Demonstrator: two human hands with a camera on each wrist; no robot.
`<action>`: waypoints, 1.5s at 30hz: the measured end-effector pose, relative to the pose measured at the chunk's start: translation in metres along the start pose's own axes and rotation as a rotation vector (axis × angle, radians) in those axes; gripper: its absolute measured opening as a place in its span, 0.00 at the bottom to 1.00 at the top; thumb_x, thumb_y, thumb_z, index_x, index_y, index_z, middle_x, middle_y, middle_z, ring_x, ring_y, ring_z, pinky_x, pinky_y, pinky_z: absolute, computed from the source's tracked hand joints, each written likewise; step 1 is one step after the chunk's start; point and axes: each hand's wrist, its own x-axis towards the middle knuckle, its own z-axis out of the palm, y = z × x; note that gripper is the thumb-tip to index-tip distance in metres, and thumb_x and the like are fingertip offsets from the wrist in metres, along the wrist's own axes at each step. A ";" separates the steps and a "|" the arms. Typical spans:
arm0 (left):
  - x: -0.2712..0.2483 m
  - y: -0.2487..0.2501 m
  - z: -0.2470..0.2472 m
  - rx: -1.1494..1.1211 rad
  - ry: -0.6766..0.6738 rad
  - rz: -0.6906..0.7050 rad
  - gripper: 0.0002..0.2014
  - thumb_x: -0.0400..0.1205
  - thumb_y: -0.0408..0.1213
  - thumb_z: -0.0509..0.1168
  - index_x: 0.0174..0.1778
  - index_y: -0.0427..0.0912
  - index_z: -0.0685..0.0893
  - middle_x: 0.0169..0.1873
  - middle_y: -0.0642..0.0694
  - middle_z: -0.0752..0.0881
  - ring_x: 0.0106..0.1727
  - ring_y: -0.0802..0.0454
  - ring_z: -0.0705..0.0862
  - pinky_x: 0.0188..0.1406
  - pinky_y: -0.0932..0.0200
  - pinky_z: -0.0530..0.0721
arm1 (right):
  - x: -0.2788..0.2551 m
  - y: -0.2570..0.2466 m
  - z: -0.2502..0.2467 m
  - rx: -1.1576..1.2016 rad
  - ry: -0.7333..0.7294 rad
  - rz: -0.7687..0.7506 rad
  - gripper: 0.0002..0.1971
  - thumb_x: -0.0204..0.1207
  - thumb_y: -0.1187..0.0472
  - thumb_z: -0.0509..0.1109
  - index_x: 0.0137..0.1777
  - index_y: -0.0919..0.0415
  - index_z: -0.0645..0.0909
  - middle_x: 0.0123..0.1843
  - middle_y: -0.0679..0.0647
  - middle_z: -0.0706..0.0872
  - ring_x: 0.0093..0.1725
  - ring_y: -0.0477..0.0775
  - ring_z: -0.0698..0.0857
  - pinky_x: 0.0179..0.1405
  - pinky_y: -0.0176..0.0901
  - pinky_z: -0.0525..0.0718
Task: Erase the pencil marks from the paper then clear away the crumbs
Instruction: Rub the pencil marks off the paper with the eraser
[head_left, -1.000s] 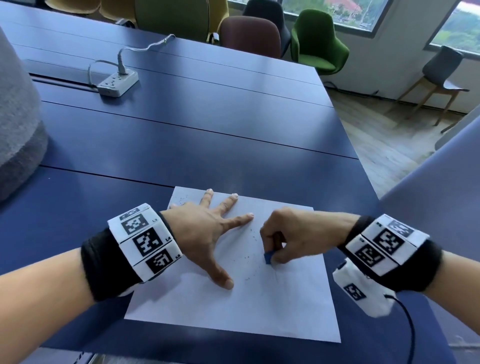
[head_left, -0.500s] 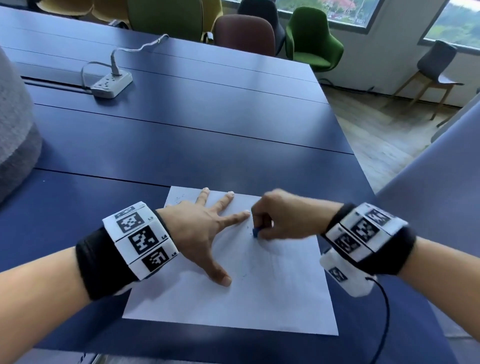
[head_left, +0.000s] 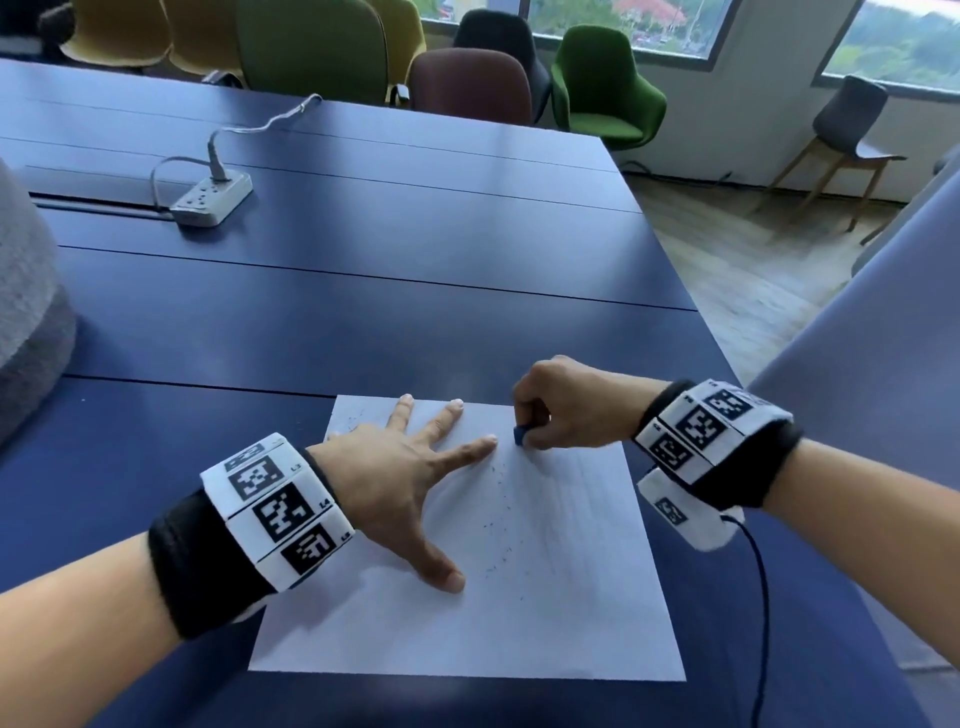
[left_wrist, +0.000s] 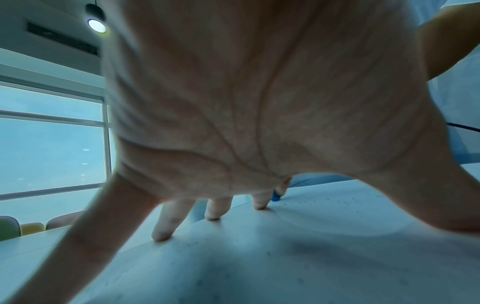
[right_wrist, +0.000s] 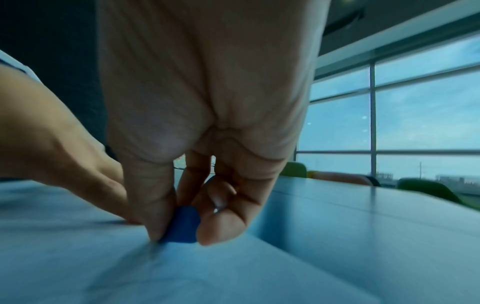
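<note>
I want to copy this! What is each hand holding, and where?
The right hand pinches the blue eraser by its sides; the left hand holds nothing, pressing flat on the paper.

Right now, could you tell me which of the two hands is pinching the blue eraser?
The right hand pinches the blue eraser; the left hand lies spread flat on the paper.

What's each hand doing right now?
Left hand: open, fingers spread flat on the paper.
Right hand: closed, pinching the blue eraser against the paper.
</note>
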 end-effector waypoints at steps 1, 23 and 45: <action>0.000 0.000 0.000 0.002 0.002 0.001 0.63 0.54 0.82 0.68 0.74 0.80 0.28 0.80 0.60 0.24 0.84 0.38 0.30 0.74 0.27 0.67 | 0.000 0.002 0.001 -0.001 0.024 0.005 0.05 0.70 0.62 0.73 0.38 0.63 0.84 0.34 0.49 0.85 0.31 0.45 0.79 0.37 0.48 0.84; 0.000 0.000 -0.001 -0.017 0.005 0.000 0.65 0.52 0.82 0.69 0.74 0.81 0.29 0.80 0.62 0.23 0.84 0.40 0.28 0.73 0.29 0.70 | -0.018 -0.006 0.010 0.018 -0.003 -0.007 0.02 0.70 0.62 0.71 0.39 0.61 0.83 0.39 0.51 0.88 0.36 0.50 0.82 0.37 0.46 0.84; -0.005 0.003 -0.005 -0.006 0.010 0.006 0.64 0.57 0.79 0.71 0.77 0.77 0.30 0.82 0.58 0.26 0.84 0.37 0.31 0.78 0.37 0.66 | -0.071 -0.035 0.034 0.079 -0.117 -0.084 0.02 0.71 0.63 0.70 0.38 0.58 0.82 0.39 0.50 0.86 0.39 0.46 0.81 0.41 0.43 0.83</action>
